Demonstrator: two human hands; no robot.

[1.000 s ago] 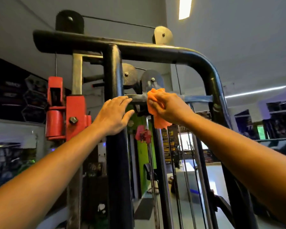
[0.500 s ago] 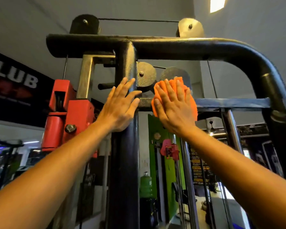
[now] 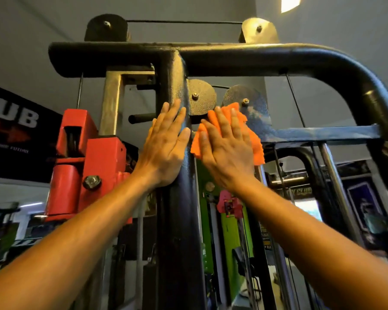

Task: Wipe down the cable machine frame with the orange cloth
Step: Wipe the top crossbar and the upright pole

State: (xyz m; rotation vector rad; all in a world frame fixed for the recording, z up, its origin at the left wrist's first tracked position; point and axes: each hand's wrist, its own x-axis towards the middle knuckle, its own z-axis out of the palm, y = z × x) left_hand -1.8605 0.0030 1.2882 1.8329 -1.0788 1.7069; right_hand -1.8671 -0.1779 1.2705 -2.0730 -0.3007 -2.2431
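The black cable machine frame (image 3: 179, 220) rises in front of me, with a thick top tube curving down to the right. My left hand (image 3: 165, 148) lies flat, fingers straight, on the black upright post. My right hand (image 3: 225, 148) presses the orange cloth (image 3: 257, 148) with straight fingers against the flat crossbar (image 3: 323, 133), just right of the post. The cloth sits below two round pulley plates (image 3: 202, 97) and partly covers the lower edge of the right one.
A red bracket (image 3: 94, 157) with a bolt sits left of the post. Thin cables and chrome guide rods (image 3: 334, 186) run down on the right. Green and pink machine parts (image 3: 230, 203) stand behind. A dark wall banner (image 3: 14, 130) is at the left.
The view has tilted up and moved closer. My right hand went from gripping the cloth on the crossbar to pressing it flat, slightly higher near the pulley plate. My left hand stays on the post.
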